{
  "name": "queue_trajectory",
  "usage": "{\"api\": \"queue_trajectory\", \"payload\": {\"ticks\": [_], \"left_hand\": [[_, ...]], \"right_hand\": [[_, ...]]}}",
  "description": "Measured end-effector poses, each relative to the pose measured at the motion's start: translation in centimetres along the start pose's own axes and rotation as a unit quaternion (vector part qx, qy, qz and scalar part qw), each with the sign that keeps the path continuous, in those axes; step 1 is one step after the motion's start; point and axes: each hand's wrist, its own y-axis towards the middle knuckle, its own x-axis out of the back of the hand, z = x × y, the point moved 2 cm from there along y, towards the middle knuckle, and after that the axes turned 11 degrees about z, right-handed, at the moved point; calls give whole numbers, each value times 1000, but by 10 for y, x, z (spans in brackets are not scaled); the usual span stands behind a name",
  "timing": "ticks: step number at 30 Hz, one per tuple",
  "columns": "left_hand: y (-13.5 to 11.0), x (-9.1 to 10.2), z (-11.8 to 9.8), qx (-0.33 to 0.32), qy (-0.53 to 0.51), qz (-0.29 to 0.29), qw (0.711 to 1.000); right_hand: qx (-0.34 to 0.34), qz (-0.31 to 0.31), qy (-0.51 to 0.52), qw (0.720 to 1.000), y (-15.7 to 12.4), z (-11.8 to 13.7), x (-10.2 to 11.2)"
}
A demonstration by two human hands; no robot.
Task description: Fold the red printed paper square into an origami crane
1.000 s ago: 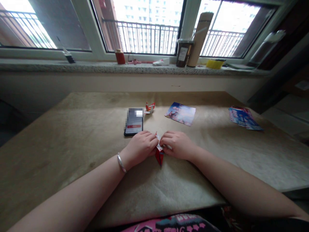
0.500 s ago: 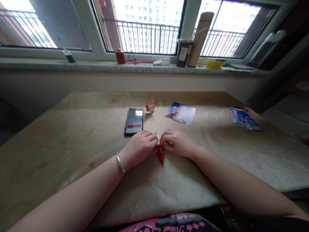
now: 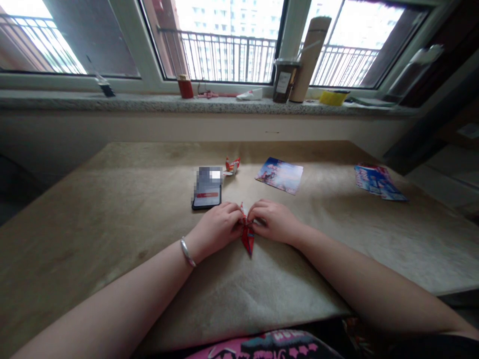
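A small red folded paper [image 3: 247, 241] with a long point toward me is between my two hands, near the middle of the table. My left hand [image 3: 220, 223] pinches its left side, fingers closed. From the right, my right hand [image 3: 275, 220] grips the paper with thumb and fingertips. A narrow red and white tip sticks up beyond the fingers; the middle of the paper is partly hidden by them. Just past my left hand lies a smartphone [image 3: 208, 194], its screen partly blurred. Beside the phone's far corner stands a red, orange and white folded paper figure [image 3: 232, 166].
A blue and pink printed sheet [image 3: 280, 174] lies beyond my right hand. Several similar printed sheets [image 3: 378, 182] are piled farther right on the cloth-covered table [image 3: 93, 214]. Along the windowsill [image 3: 142, 103] stand a dark cup [image 3: 286, 82], a tall tan cylinder [image 3: 310, 60] and yellow tape [image 3: 334, 97].
Both hands keep their hold on the red folded paper, almost in place. Its near point has shifted very slightly to the left. The other things stay where they were.
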Motion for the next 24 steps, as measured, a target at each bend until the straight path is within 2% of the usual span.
{"api": "queue_trajectory", "payload": {"ticks": [14, 24], "left_hand": [[0, 4, -3, 8, 27, 8, 1000], [3, 3, -1, 46, 6, 9, 999]], "right_hand": [[0, 8, -16, 1000, 1, 1, 1], [-31, -14, -6, 999, 1, 2, 1]]}}
